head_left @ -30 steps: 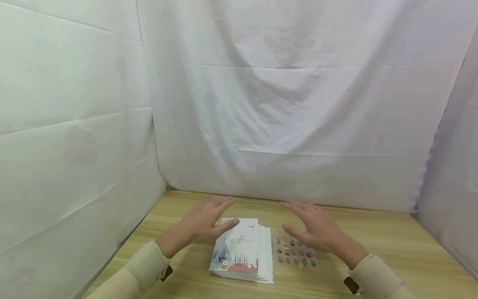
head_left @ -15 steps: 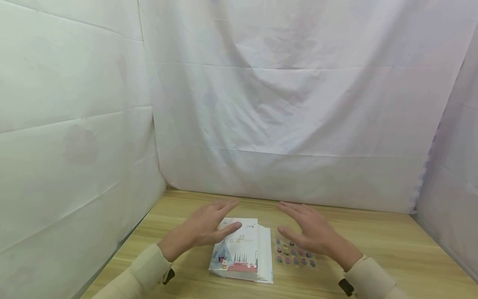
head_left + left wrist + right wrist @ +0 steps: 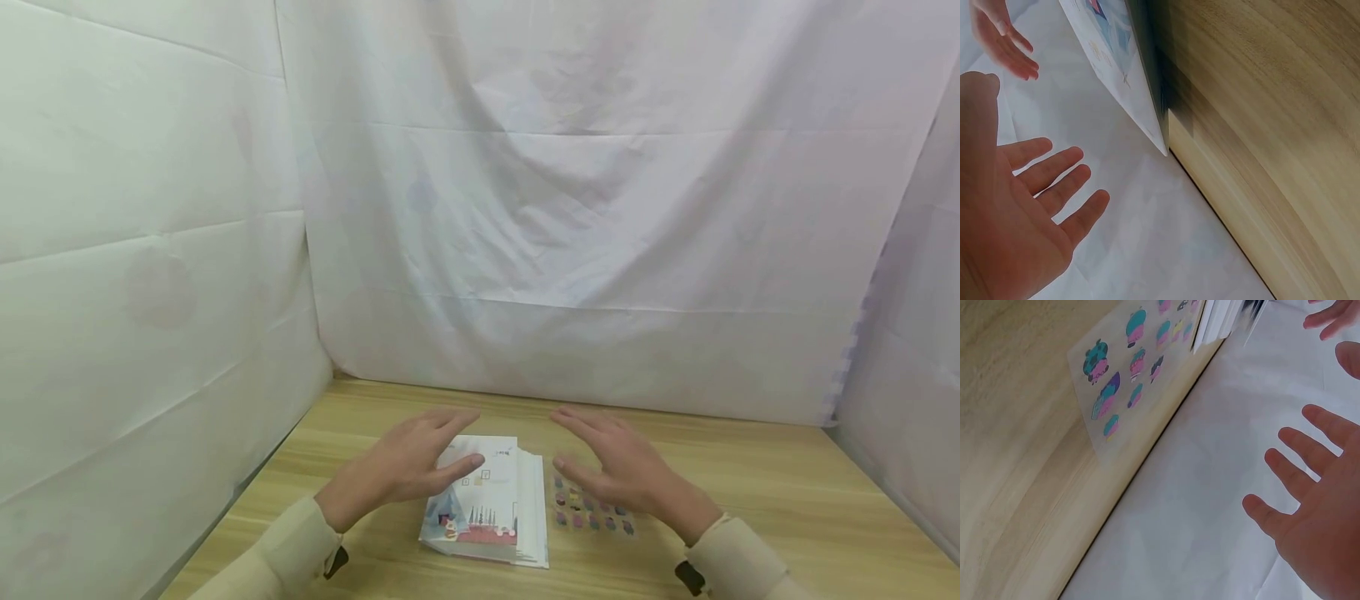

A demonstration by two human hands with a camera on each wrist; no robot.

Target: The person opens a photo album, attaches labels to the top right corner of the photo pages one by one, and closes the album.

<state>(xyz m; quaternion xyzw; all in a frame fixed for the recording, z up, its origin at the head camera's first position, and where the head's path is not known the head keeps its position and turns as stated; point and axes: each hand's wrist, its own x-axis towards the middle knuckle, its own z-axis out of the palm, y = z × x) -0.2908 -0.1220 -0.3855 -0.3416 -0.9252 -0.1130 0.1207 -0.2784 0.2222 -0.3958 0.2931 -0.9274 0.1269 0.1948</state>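
Observation:
A thick white book [image 3: 480, 500] with a blue tent and pink drawings on its cover lies on the wooden table in the head view. Its white pages or a second white booklet [image 3: 532, 517] stick out along the right side. My left hand [image 3: 405, 458] hovers over the book's left part, fingers straight, holding nothing. To the right lies a clear sticker sheet [image 3: 592, 517] with rows of small colourful figures, seen closer in the right wrist view. Above its far part hangs my right hand [image 3: 626, 467], fingers straight and spread, also holding nothing; it hides some stickers.
The wooden table [image 3: 787, 500] reaches back to a white cloth [image 3: 600, 250] hanging behind it. More white cloth [image 3: 150, 292] closes off the left side, and another stands at the right. Both sleeves are light beige, with a dark band at each wrist.
Both hands have drifted slightly toward each other, the right one moving left a little more. The book and the sticker sheet have stayed in place.

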